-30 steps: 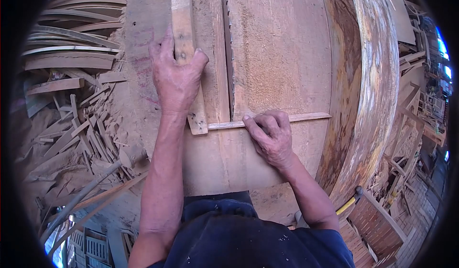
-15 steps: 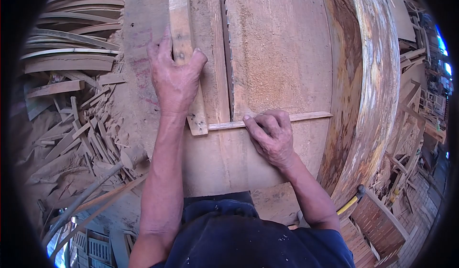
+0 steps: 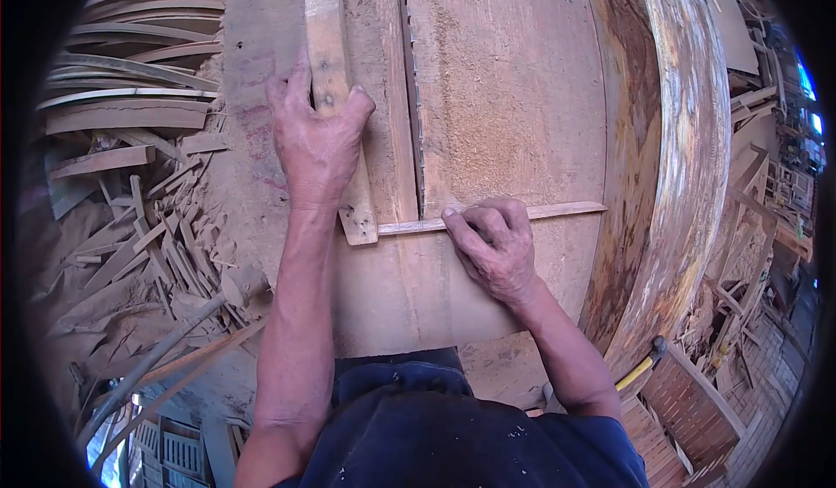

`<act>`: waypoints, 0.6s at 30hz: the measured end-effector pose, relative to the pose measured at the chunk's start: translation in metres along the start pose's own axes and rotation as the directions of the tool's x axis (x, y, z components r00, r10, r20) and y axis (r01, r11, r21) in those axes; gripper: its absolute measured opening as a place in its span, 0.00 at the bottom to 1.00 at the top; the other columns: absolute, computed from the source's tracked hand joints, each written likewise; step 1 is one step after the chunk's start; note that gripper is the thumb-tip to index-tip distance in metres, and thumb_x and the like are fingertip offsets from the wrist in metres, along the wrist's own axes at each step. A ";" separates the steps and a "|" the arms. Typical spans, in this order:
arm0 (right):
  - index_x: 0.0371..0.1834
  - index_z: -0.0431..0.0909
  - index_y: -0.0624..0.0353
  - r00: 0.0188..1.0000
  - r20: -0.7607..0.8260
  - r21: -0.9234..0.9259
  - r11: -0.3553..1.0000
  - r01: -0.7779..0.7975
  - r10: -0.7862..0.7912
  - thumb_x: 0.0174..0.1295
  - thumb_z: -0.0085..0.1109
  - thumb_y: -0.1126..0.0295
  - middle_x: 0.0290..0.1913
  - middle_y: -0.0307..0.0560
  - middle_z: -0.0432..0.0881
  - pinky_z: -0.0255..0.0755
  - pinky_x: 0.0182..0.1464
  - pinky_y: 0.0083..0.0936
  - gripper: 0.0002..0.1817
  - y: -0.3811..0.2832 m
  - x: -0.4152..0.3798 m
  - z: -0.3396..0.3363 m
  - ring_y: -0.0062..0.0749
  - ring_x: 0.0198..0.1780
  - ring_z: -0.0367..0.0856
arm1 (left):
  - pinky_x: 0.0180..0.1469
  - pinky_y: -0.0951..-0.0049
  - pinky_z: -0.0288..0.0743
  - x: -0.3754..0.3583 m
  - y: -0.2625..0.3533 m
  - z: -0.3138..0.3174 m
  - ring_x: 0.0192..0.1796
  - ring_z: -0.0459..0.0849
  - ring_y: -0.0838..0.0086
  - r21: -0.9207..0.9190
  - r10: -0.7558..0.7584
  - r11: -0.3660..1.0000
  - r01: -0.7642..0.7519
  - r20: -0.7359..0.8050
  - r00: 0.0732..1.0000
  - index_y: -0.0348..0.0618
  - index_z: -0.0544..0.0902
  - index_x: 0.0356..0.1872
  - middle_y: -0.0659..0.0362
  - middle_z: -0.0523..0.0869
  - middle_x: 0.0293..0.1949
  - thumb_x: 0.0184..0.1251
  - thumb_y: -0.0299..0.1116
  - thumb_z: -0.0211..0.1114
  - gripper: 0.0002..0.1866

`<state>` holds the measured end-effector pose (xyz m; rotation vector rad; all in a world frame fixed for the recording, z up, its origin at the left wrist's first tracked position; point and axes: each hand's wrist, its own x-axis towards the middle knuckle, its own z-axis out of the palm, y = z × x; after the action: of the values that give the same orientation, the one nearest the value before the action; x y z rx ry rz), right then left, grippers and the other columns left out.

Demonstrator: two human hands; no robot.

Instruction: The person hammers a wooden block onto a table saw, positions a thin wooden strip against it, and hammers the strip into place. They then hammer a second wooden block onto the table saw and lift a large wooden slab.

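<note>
My left hand [image 3: 318,140] grips a long wooden bar [image 3: 327,44] lying lengthwise on the wooden table [image 3: 383,305], thumb on its right side and fingers on its left. Crosswise at the bar's lower end lies a thin wooden strip [image 3: 562,212], its left end against the bar. My right hand [image 3: 496,249] pinches this strip near its middle. A toothed saw blade [image 3: 414,96] stands up in a slot right of the bar, and the strip lies just below its near end. Sawdust [image 3: 479,140] covers the wood right of the blade.
Curved wooden pieces [image 3: 131,114] are stacked at the upper left, above a heap of offcuts [image 3: 174,253]. A large slab with a rough edge [image 3: 688,140] stands along the right side. A yellow-handled tool [image 3: 636,373] is at the lower right.
</note>
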<state>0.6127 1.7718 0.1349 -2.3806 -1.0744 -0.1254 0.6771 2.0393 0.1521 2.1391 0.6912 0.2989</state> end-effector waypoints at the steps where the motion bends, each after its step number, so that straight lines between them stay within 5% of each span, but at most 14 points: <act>1: 0.59 0.87 0.53 1.000 0.001 0.001 1.000 0.001 -0.001 0.55 0.72 0.71 0.47 0.37 0.79 0.76 0.52 0.37 0.24 0.000 0.000 0.000 0.36 0.52 0.80 | 0.67 0.57 0.81 0.000 0.001 0.000 0.59 0.83 0.62 -0.015 -0.006 1.000 0.006 0.005 1.000 0.39 0.80 0.76 0.50 0.76 0.57 0.61 0.40 0.76 0.40; 6: 0.59 0.87 0.52 1.000 0.004 0.007 1.000 -0.002 0.002 0.54 0.72 0.71 0.47 0.37 0.79 0.76 0.52 0.37 0.25 0.001 0.000 0.000 0.36 0.52 0.80 | 0.64 0.52 0.83 0.000 0.001 0.000 0.58 0.86 0.52 -0.046 -0.002 0.999 0.003 0.007 1.000 0.37 0.80 0.75 0.45 0.75 0.57 0.58 0.40 0.76 0.41; 18: 0.59 0.88 0.52 1.000 0.005 0.026 0.999 -0.031 0.031 0.54 0.77 0.76 0.46 0.38 0.80 0.77 0.53 0.38 0.26 -0.003 0.002 -0.003 0.38 0.52 0.80 | 0.69 0.56 0.78 0.001 0.000 0.002 0.61 0.83 0.56 0.047 0.041 0.998 -0.039 -0.041 0.998 0.41 0.79 0.77 0.48 0.76 0.57 0.61 0.39 0.76 0.40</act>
<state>0.6123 1.7731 0.1388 -2.3740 -1.0350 -0.0943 0.6786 2.0385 0.1509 2.1978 0.6852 0.3533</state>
